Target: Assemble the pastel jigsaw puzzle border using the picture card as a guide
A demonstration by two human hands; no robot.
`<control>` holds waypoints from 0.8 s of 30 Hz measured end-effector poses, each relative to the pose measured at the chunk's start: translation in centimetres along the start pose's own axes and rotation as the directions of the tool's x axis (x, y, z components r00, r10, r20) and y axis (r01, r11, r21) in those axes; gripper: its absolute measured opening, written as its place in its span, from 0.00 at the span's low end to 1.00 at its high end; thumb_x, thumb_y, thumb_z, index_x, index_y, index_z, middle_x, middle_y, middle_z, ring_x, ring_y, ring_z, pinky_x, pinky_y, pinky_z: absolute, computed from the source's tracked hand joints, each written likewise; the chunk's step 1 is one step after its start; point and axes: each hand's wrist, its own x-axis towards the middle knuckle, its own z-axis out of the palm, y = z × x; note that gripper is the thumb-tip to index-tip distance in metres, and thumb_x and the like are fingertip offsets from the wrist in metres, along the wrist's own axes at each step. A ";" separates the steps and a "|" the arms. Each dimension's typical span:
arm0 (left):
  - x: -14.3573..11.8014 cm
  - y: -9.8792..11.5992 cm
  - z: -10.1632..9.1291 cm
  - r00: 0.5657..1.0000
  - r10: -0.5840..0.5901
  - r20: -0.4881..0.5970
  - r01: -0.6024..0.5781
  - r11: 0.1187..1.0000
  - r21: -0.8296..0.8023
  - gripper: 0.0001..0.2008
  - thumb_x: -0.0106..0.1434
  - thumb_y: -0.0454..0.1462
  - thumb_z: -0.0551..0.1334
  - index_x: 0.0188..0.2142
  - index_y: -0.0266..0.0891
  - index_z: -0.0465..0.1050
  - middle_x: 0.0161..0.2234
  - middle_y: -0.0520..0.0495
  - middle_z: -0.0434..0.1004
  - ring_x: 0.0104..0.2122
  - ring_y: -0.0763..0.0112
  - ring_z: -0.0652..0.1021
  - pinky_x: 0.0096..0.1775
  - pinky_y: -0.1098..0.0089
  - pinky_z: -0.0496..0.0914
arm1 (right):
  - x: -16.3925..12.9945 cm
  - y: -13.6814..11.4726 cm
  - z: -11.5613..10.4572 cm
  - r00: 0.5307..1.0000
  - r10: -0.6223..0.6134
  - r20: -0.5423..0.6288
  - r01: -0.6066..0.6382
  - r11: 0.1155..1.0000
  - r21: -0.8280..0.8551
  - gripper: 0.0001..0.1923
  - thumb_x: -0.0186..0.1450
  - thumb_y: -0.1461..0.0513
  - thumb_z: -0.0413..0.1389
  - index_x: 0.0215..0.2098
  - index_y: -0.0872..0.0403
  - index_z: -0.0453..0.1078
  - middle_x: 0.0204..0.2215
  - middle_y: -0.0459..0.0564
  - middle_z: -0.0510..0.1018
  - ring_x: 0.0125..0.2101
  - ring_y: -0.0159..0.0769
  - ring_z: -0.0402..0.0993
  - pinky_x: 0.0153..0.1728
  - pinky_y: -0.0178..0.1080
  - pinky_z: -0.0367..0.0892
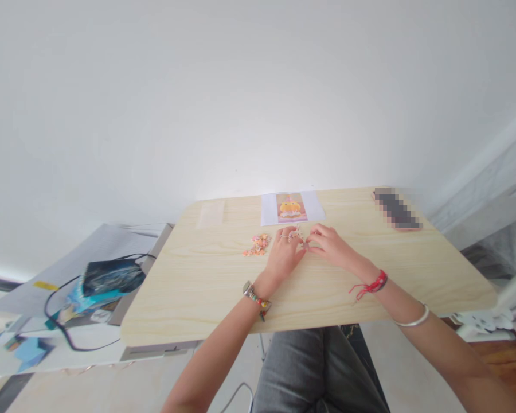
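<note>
Between left hand (283,254) and right hand (336,248), both pinching it, a small piece (306,245) is showing, orange pieces (258,245) lying leftward.

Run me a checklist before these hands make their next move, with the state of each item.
1. Hands together at the work: ok; left hand and right hand meet around a small piece.
2. Firm grip on it: cannot tell; too small to see.
3. Orange pieces uncovered: ok, lying left of the left hand.
4. Pale pieces fully visible: not ok; the left hand partly hides them.
5. Printed sheet viewable: ok, its picture unobstructed beyond the hands.
</note>
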 end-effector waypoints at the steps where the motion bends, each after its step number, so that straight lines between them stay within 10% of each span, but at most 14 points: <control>1: 0.1 0.2 0.0 1.000 0.014 -0.004 -0.014 1.000 -0.006 0.07 0.56 0.36 0.62 0.36 0.39 0.71 0.47 0.41 0.63 0.49 0.57 0.64 0.47 0.56 0.67 | -0.3 0.0 -0.2 1.000 0.000 -0.015 0.000 1.000 -0.004 0.05 0.61 0.62 0.55 0.35 0.54 0.70 0.36 0.51 0.68 0.36 0.37 0.67 0.41 0.42 0.62; 18: 4.4 4.6 2.8 0.989 0.125 0.079 -0.123 0.992 -0.021 0.08 0.57 0.38 0.61 0.38 0.42 0.70 0.48 0.42 0.63 0.49 0.57 0.66 0.48 0.56 0.67 | -4.3 4.4 -2.5 0.987 0.144 -0.067 -0.149 0.986 -0.078 0.07 0.61 0.61 0.54 0.36 0.55 0.72 0.34 0.52 0.68 0.36 0.38 0.68 0.38 0.42 0.65; 24: 2.1 1.0 -0.1 0.999 0.041 -0.003 -0.040 0.998 0.049 0.12 0.57 0.36 0.62 0.41 0.39 0.68 0.48 0.40 0.62 0.50 0.57 0.65 0.49 0.53 0.65 | -4.5 4.9 -3.0 0.984 0.161 -0.077 -0.163 0.986 -0.019 0.08 0.61 0.60 0.54 0.36 0.55 0.72 0.35 0.52 0.68 0.37 0.39 0.68 0.41 0.42 0.65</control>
